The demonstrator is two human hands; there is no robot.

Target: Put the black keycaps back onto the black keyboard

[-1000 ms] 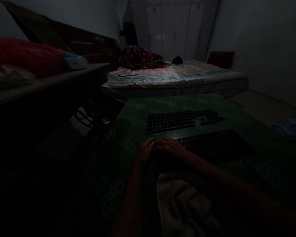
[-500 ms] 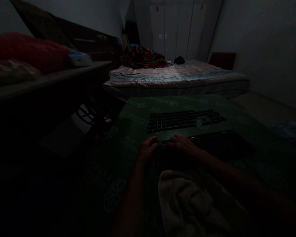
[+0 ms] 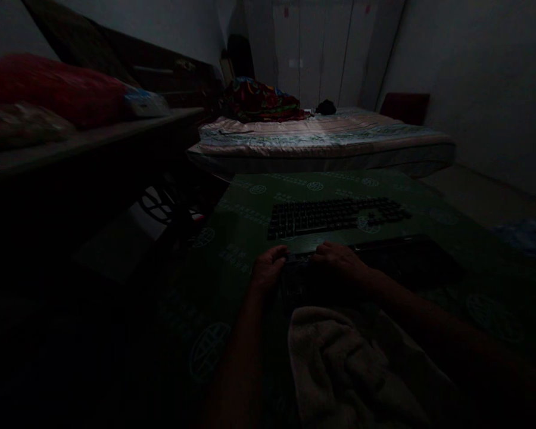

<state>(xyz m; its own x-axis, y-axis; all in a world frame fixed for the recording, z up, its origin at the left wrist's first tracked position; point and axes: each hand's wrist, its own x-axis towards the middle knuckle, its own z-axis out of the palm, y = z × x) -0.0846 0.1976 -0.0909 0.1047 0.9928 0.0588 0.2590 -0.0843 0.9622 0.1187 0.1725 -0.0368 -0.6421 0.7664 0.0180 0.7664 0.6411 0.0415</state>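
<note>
A dark keyboard base (image 3: pixel 420 256) lies across the green table (image 3: pixel 232 208) in very dim light. At its left end my left hand (image 3: pixel 268 269) is closed around the corner, thumb and fingers near the back edge. My right hand (image 3: pixel 343 262) rests over the same back edge a little farther right, its fingers curled together; what they pinch, if anything, is too dark to make out. Behind the base, loose black keycaps (image 3: pixel 317 217) are laid out in keyboard order. A crumpled light towel (image 3: pixel 335 357) lies in front of the base, below my right forearm.
Past the table stands a bed (image 3: pixel 339 140) with a bundled patterned blanket (image 3: pixel 263 101). On the left a shelf (image 3: pixel 116 128) carries a red bag (image 3: pixel 53 89) and a small box (image 3: pixel 147 102). A fan-like round frame (image 3: pixel 158 205) stands under it.
My right hand has slid slightly to the right along the base's back edge, widening the gap between the hands. My left hand keeps its place on the corner.
</note>
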